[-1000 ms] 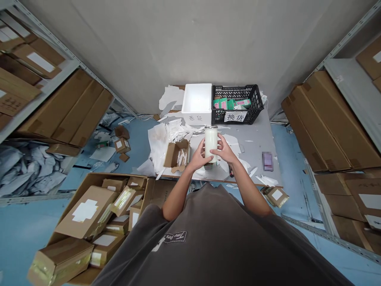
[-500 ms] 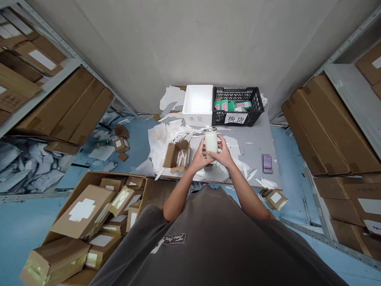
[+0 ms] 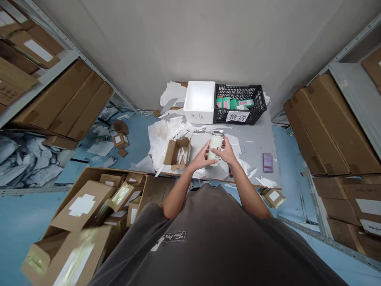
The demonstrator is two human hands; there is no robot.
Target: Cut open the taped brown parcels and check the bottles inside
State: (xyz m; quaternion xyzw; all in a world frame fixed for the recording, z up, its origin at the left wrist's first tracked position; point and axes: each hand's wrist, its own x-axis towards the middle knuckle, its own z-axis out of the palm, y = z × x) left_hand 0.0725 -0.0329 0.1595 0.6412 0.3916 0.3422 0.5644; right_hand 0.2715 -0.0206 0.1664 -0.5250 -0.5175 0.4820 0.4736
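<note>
Both of my hands are wrapped around a whitish tumbler [image 3: 216,143] with a silver metal rim, held above the front part of the table. Small dark markings show on its front, and it leans slightly to the right. My left hand [image 3: 203,158] grips its left side low down, thumb across the front. On the other side, my right hand [image 3: 226,152] has its thumb over the front and its fingers behind, partly hidden. Left of my hands stands an opened small cardboard box [image 3: 171,153] with white strips inside.
A white bin [image 3: 198,119] and a black crate [image 3: 256,113] with green-and-pink boxes stand at the table's back. Torn white paper [image 3: 157,139] covers the left side. A blurred purple item [image 3: 267,163] lies right. A large carton [image 3: 86,172] full of parcels stands lower left.
The tumbler has turned and shifted slightly right in my hands, bringing its dark markings into view. In the lower-left carton, a blurred taped parcel now appears on top of the others.
</note>
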